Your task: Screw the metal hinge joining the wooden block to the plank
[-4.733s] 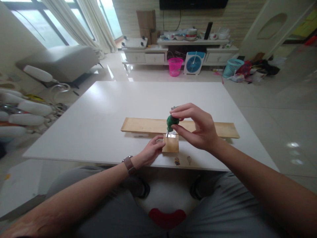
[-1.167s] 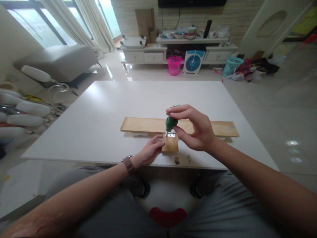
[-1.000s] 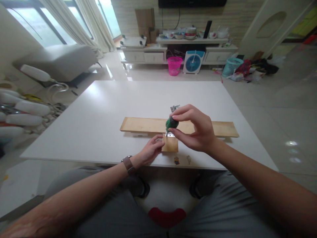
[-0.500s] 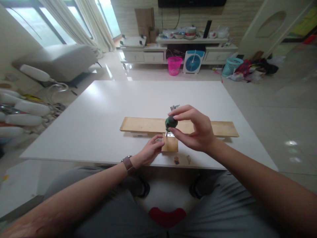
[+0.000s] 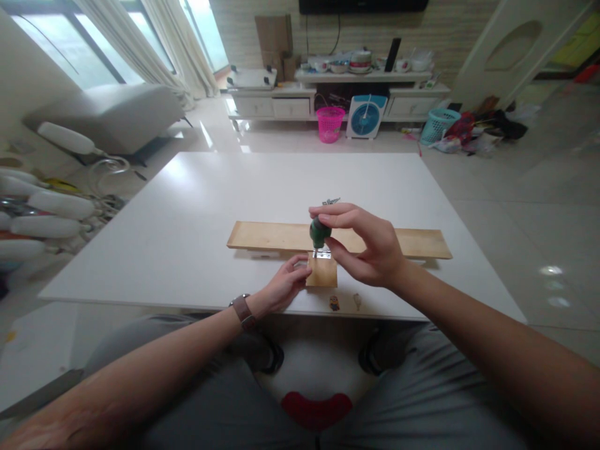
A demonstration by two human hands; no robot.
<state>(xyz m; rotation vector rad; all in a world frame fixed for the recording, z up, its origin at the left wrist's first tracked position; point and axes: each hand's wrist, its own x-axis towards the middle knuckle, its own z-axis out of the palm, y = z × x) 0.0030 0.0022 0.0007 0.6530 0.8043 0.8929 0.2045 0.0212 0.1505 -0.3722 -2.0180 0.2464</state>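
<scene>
My right hand (image 5: 363,240) grips a green and black screwdriver (image 5: 319,233) by its handle, fingertips around it. The screwdriver stands nearly upright, its tip down at a metal hinge (image 5: 323,254). That hinge lies between a small square wooden block (image 5: 322,274) and a long wooden board (image 5: 269,236). With thumb and fingers at its left edge, my left hand (image 5: 289,282) holds the small block. Whether a screw sits under the tip is too small to tell.
Beyond the board, small metal pieces (image 5: 331,202) lie on the white table (image 5: 140,250). Near the front edge are a cartoon-figure sticker or tag (image 5: 334,304) and a small pale item (image 5: 357,302). A pink basket (image 5: 330,125) and a blue fan (image 5: 366,117) stand on the floor behind.
My right hand has shifted slightly left and its fingers have turned around the screwdriver, whose handle now tilts a little differently. My left hand and the block have stayed put.
</scene>
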